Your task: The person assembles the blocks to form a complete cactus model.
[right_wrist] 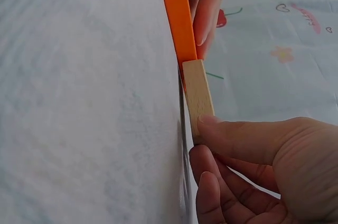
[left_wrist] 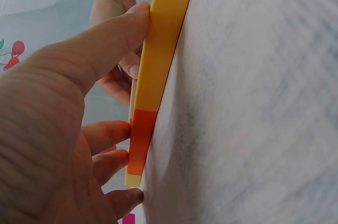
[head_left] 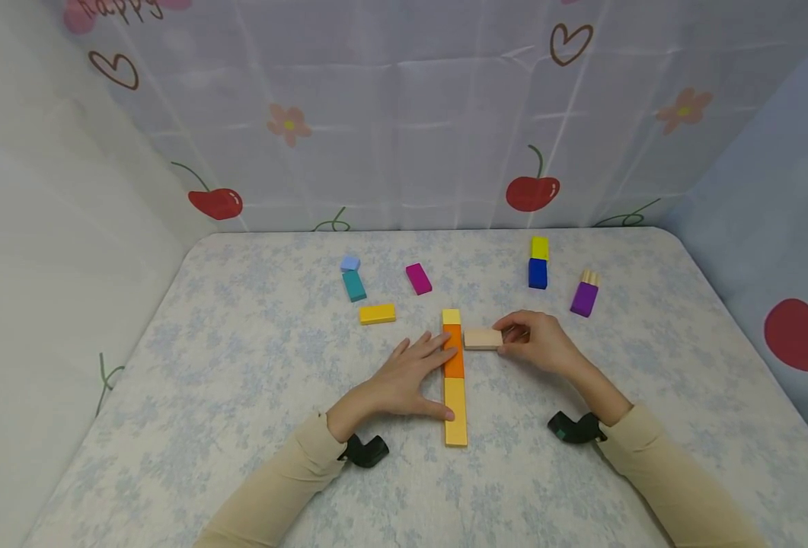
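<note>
The left hand (head_left: 404, 380) partly covers the orange block (head_left: 455, 367), and the right hand (head_left: 544, 346) hides one end of the wooden block (head_left: 480, 339); contact between the blocks is unclear. The wooden block, pinched by right thumb and fingers, lies right of the orange block, long axis crosswise, one end towards it. The left hand, fingers extended, touches the orange block without grasping.

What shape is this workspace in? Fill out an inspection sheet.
Surface: blue-patterned white tabletop.
Job's things: amber block, orange block, pale yellow block lined end to end; wooden block beside orange, contact unclear.
Clutter: sky-blue block, teal block, magenta block, yellow block, lemon block, navy block, purple block, cream piece.
Hands: left hand touches orange and amber blocks; right hand pinches wooden block.
Cables: nothing seen.
Surroundings: backdrop printed with cherries, hearts, flowers.
</note>
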A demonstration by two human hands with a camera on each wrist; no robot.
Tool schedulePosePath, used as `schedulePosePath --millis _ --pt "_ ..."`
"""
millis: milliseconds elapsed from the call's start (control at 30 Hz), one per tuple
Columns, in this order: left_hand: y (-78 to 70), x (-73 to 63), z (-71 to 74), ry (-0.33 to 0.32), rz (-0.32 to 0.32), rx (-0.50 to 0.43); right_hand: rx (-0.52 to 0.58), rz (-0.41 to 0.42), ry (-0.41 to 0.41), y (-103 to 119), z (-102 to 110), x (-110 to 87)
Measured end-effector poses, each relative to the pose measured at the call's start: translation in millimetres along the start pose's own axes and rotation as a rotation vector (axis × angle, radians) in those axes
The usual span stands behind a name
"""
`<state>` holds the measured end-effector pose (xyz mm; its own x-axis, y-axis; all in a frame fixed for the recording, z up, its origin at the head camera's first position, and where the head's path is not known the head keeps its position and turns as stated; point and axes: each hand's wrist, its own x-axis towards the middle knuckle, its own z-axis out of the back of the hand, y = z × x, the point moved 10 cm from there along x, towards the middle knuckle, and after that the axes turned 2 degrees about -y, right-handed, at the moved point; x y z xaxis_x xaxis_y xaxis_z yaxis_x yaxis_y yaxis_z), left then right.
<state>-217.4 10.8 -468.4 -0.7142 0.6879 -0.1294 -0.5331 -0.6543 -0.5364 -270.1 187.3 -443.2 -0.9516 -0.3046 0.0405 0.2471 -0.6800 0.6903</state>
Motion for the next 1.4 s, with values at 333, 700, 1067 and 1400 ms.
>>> schedulePosePath --millis 333,700,1067,1400 --pt "0.1 0.5 0.3 -0.006 -0.004 0.018 0.020 0.005 0.010 0 -6 0.3" --pt "0.2 0.1 -0.1 0.005 0.008 0.007 0.037 -0.008 0.018 -1 -8 -0.1" --pt "-1.1 0.2 0.6 -0.003 -0.004 0.010 0.070 -0.046 0.054 -7 -3 0.2" --pt "-0.2 -0.2 0.3 -0.001 -0.012 -0.004 0.052 -0.140 -0.088 -23 31 8.4"
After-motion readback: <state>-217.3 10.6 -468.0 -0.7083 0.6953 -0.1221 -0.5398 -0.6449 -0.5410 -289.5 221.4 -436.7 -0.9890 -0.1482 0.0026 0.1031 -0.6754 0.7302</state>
